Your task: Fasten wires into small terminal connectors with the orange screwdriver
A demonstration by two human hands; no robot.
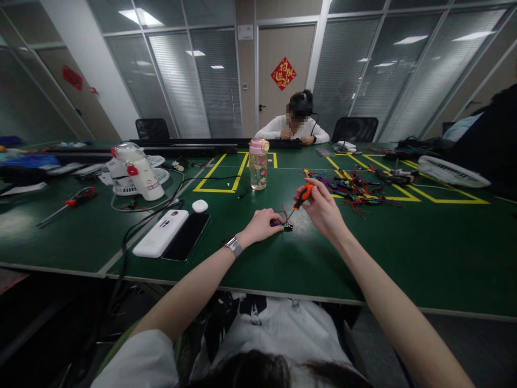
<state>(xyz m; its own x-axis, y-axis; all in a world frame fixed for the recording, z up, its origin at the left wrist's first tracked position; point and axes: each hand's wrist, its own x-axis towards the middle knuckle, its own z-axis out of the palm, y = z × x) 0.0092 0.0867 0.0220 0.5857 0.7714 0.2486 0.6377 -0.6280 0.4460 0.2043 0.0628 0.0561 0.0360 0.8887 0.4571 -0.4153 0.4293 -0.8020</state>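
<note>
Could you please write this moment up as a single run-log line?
left hand: pins small wired board on green table | right hand: holds orange screwdriver, tip at board | wire pile behind

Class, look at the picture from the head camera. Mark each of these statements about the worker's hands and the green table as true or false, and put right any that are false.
1. The right hand holds a small screwdriver with an orange handle. True.
2. The left hand is lifted high above the table. False: it rests on the table, pressing on a small circuit board.
3. A clear water bottle with a pink lid stands beyond the hands. True.
4. The heap of coloured wires lies to the left of the hands. False: it lies to their right.
5. A dark phone lies beside a white power bank. True.
</note>
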